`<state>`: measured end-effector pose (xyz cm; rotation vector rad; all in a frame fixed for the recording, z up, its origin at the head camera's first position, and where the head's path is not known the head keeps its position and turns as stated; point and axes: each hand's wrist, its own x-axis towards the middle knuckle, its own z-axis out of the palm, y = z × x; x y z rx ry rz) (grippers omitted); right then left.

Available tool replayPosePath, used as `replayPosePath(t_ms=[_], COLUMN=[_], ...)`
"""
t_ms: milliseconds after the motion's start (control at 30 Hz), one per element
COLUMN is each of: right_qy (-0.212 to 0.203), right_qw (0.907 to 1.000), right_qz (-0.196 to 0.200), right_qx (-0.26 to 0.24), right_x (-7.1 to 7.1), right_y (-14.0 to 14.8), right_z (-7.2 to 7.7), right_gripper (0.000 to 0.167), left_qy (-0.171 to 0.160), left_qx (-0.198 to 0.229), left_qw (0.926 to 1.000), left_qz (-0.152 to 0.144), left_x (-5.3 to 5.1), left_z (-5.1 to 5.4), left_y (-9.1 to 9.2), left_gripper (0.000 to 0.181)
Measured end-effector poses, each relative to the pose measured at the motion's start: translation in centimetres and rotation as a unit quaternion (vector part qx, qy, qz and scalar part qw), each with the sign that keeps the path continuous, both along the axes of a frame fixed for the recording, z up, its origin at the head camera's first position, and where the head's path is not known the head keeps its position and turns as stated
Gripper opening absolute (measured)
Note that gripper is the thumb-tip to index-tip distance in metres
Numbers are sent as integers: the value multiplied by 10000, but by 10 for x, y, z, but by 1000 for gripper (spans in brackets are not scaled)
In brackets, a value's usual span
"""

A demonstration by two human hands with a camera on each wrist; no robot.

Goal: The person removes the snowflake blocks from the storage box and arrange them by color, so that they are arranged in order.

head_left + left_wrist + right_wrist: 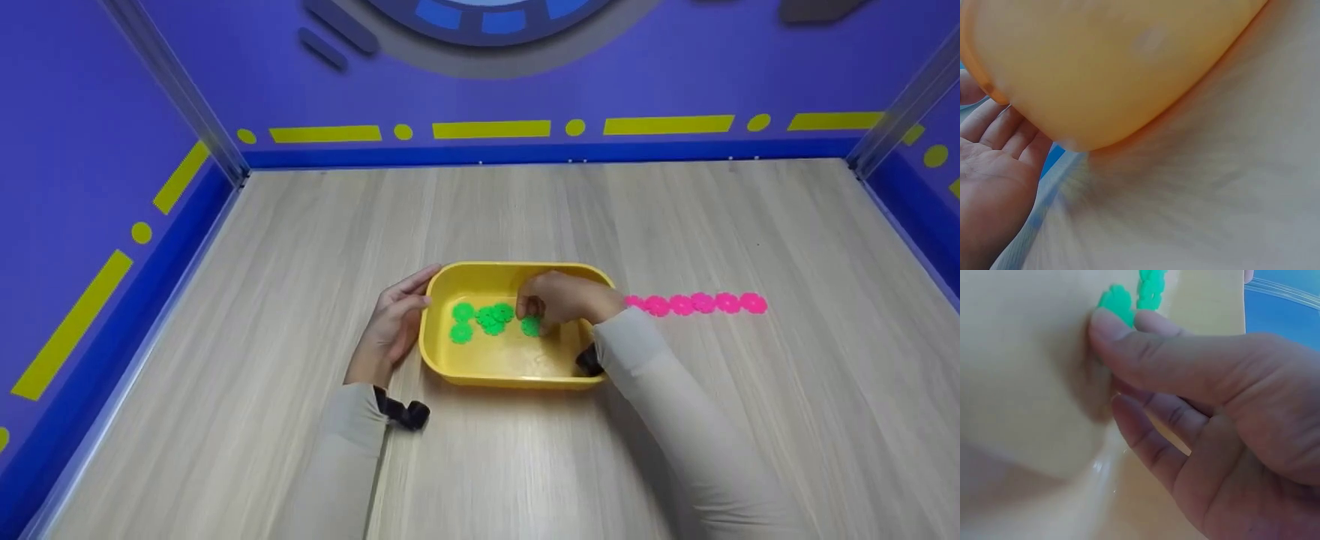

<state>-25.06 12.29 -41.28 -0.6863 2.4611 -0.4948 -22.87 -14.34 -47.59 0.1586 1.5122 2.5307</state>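
Note:
A yellow plastic basin (pixel 510 367) stands on the table. My left hand (pixel 394 319) grips its left side, thumb at the rim and fingers against the outer wall, as the left wrist view shows of the basin (pixel 1100 73). Inside the basin, towards its right, my right hand (pixel 562 296) pinches a green flower-shaped plastic disc (pixel 1116 301) between thumb and forefinger. Its other fingers are loosely bent. Several more green flower discs (pixel 462 332) lie on the basin floor left of that hand, some of them overlapping.
A row of pink flower-shaped discs (pixel 705 302) lies on the wood-grain table (pixel 780 420), right of the basin and partly behind the right wrist. Blue-purple panels (pixel 495 97) with yellow marks rise at the table's back and sides.

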Motion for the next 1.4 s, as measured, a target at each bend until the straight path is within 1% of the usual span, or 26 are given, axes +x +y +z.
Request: replayPosePath(t_ms=[167,400,567,667,933,1167,1233,1400], right_qy=[-145,-117,-136,-162,-296,-236,-175,-70], right_qw=[9998,9997,9997,9998,9995,9996,9995,9997], right_qz=[-86,111,160,117,-92,144,229,242], right_qx=[102,183,144,94,-44,-98,-107,12], right_x=[-1,-1,0,0,0,-1,-1,-1], right_y=[0,1,1,1,4,8,9,10], right_z=[0,1,2,2,3,7,9,10], right_gripper=[21,22,22,21,19,17,17,16], left_qy=[-2,-76,-115,-155,-94,-157,-113,5], left_qx=[-27,114,98,144,77,108,45,-48], left_qw=[10000,9999,9999,9998,9999,9998,9999,10000], left_qz=[-10,-52,-34,-34,-3,19,-16,-64], left_x=[0,1,0,0,0,0,0,0], left_z=[1,2,1,1,1,1,1,0], left_y=[0,0,0,0,1,1,1,0], left_gripper=[58,57,58,58,58,58,59,60])
